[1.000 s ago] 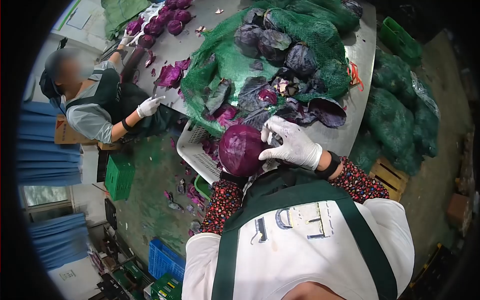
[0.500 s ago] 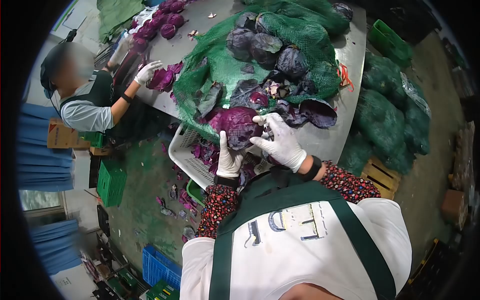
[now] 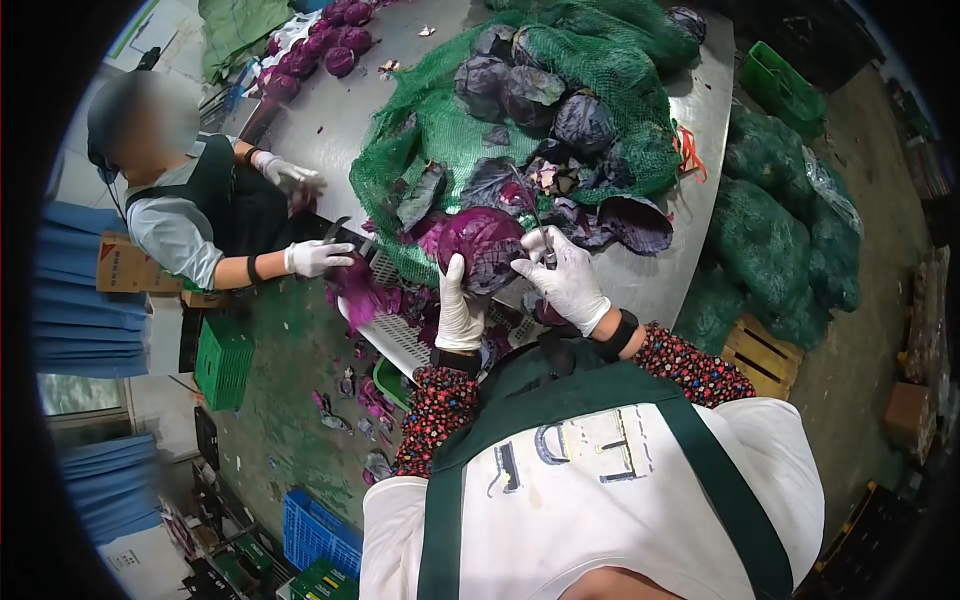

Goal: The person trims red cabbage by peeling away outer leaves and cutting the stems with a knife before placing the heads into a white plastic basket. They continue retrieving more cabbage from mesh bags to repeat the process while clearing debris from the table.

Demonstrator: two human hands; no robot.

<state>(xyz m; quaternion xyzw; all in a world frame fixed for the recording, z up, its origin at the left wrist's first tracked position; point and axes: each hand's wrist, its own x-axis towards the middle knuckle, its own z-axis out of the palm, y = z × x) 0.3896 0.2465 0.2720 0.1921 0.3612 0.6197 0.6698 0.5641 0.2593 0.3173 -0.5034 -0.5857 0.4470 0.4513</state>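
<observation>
A red cabbage [image 3: 478,238], glossy purple with a dull outer leaf on its near right side, sits at the table's near edge. My gloved left hand [image 3: 460,312] steadies it from the near left, thumb up against it. In my gloved right hand [image 3: 566,282] is a small knife [image 3: 535,208], its thin blade pointing up and away, with the fingertips close to the cabbage's right side. Loose dark leaves [image 3: 637,224] lie just beyond that hand. Behind the cabbage spreads a green mesh sack [image 3: 425,120] with several dull, untrimmed cabbages [image 3: 583,122] on it.
A white crate [image 3: 392,340] with purple leaves stands below the table edge [image 3: 690,200]. On the left, a co-worker's gloved hand [image 3: 318,258] hangs over it with purple leaves. Peeled cabbages [image 3: 340,62] line the far left; full mesh sacks [image 3: 760,240] sit on the right floor.
The knife in my right hand has swung up into view, and the cabbage has turned slightly. The co-worker's hands have moved toward the white crate, bringing purple leaves over it.
</observation>
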